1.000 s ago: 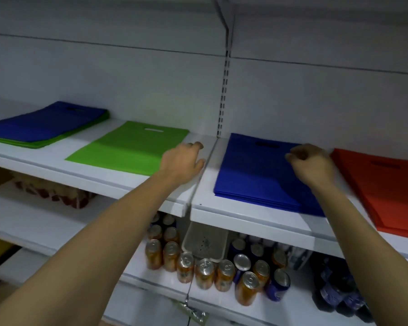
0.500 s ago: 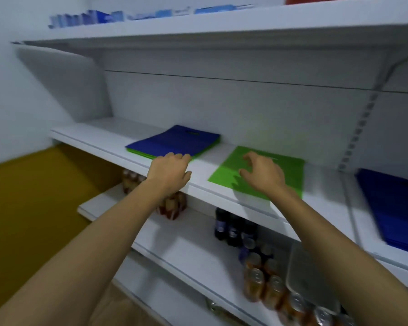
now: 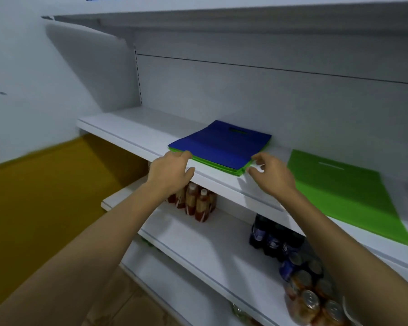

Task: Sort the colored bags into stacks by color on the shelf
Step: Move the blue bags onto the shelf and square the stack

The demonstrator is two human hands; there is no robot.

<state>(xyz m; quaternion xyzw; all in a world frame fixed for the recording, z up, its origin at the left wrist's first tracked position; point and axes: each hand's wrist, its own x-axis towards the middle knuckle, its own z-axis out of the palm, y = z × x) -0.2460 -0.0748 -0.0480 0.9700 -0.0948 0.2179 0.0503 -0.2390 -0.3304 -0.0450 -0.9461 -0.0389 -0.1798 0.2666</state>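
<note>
Both hands are being brought in on the mixed stack: the left hand (image 3: 172,171) has been shifted off the shelf (image 3: 127,130) edge, and the right hand (image 3: 272,176) off the single green bag (image 3: 344,194).

The left hand is being held at the stack's front left corner, with fingers bent toward the edge and thumb spread below. Nothing is being grasped yet. The blue bags (image 3: 219,144) are lying flat on the green bags (image 3: 222,166), whose edge is showing along the front. The right hand is being poised at the front right corner, forefinger and thumb parted around it and not closed. The single green bag is lying alone, well to the right.

The bags are being judged light, thin and limp, likely to sag and slide apart. They are probably best pinched at both front corners, or taken by the cut-out handle (image 3: 238,131).

No writing is being made out: labels on the bottles (image 3: 196,203) and cans (image 3: 310,300) below are too blurred.
</note>
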